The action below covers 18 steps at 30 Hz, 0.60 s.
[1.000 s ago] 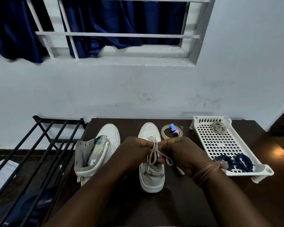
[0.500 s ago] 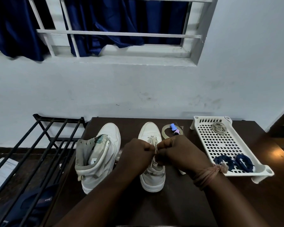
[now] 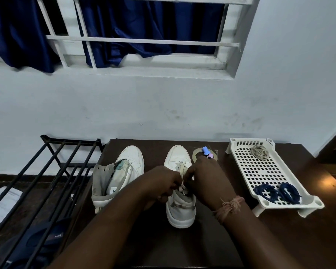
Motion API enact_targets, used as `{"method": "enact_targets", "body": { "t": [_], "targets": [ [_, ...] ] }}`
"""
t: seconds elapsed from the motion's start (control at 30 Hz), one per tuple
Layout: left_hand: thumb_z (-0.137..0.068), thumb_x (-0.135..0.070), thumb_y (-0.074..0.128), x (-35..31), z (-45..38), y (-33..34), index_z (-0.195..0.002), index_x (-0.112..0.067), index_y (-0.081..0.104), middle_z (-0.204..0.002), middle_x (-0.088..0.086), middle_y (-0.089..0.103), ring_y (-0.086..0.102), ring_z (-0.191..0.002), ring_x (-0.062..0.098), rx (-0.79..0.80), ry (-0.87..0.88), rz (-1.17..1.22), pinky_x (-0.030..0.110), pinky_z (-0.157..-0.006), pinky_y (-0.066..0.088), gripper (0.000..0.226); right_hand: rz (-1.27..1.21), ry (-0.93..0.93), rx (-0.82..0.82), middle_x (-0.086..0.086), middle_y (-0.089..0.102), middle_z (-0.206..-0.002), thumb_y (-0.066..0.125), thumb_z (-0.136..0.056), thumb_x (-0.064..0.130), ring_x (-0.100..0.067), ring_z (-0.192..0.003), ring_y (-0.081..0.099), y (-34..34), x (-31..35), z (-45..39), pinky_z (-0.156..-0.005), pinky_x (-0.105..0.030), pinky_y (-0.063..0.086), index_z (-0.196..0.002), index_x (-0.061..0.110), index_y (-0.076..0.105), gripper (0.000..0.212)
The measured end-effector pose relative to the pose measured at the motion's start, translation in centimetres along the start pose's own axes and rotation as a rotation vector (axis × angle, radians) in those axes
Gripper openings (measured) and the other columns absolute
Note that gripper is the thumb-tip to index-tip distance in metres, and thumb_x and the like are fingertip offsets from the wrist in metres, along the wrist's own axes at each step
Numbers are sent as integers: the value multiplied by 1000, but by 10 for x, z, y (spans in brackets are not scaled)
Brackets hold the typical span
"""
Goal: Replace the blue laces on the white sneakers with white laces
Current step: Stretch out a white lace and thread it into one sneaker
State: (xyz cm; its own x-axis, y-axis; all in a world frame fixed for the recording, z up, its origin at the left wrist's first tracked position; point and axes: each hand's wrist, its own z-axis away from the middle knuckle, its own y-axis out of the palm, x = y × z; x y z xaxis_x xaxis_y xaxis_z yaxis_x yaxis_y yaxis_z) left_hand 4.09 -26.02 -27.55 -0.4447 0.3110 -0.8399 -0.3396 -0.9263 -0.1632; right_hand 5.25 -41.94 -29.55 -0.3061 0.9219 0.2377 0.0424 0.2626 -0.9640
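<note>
Dark table [image 3: 279, 239]: left hand [image 3: 161, 183], right hand [image 3: 208, 181] both pinched on white lace [image 3: 182, 168] (above right sneaker [image 3: 179, 208] tongue).

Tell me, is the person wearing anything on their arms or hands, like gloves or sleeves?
No gloves or sleeves show: both forearms are bare as far as the picture shows. The left hand has nothing on it. By the right hand, the wrist carries a thread band, pinkish-tan, wound around several times with frayed knotted ends sticking out.
</note>
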Motion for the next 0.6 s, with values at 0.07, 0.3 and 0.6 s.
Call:
{"method": "enact_targets", "body": {
  "t": [0.07,0.3,0.6],
  "targets": [
    [-90,-12,63,-3,3,-9,-75,-6,73,-55,-5,47,32,-45,10,-43,20,-37,20,-43,26,18,-38,41,19,0,60,-88,69,-80,27,-23,-86,57,2,3,1,-67,-25,42,-80,27,79,10],
    [-78,-36,81,10,-3,-14,-80,-15,81,-60,1,61,56,-60,17,-174,75,-77,27,-62,46,21,97,126,-2,-7,57,-100,50,-88,29,-28,-94,55,23,16,-4,-77,-34,44,-86,15,66,21],
    [-87,-26,73,12,-9,-21,-82,-18,78,-52,-8,61,54,-47,8,-279,219,-104,19,-52,42,11,-215,145,194,-5,69,-77,53,-88,22,-20,-72,66,-4,12,1,-71,-33,56,-77,6,68,24]
  ]
}}
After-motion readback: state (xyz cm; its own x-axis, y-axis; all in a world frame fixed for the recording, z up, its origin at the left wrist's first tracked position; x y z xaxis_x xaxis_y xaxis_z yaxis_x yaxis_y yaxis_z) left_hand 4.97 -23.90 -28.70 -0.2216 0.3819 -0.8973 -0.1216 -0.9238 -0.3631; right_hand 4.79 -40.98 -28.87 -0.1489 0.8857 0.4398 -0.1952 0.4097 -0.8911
